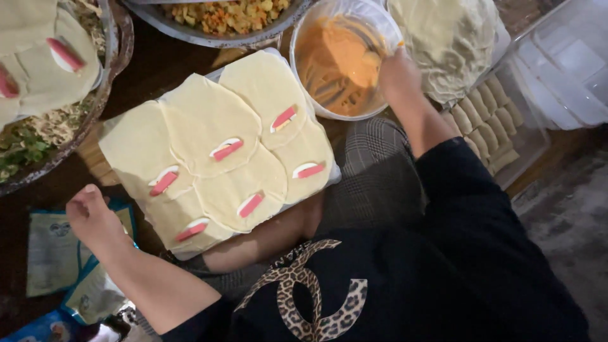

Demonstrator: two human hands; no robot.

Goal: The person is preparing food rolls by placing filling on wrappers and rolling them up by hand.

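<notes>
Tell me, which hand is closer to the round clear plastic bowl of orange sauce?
The right hand. It rests at the rim of the round clear plastic bowl of orange sauce, reaching into it. The left hand is far away, past the wrappers, above blue-and-white packets.

Matt dough sheets [209, 126], clear plastic bowl [304, 38] (glossy), seemingly metal basin [209, 39]

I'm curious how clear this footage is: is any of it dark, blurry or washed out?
Head view: the pale wrappers on the board are evenly lit and fairly sharp; the right hand at the bowl of orange sauce is slightly smeared; the left hand and the packets lie in dimmer light; the clear tub shows mild glare.
</notes>
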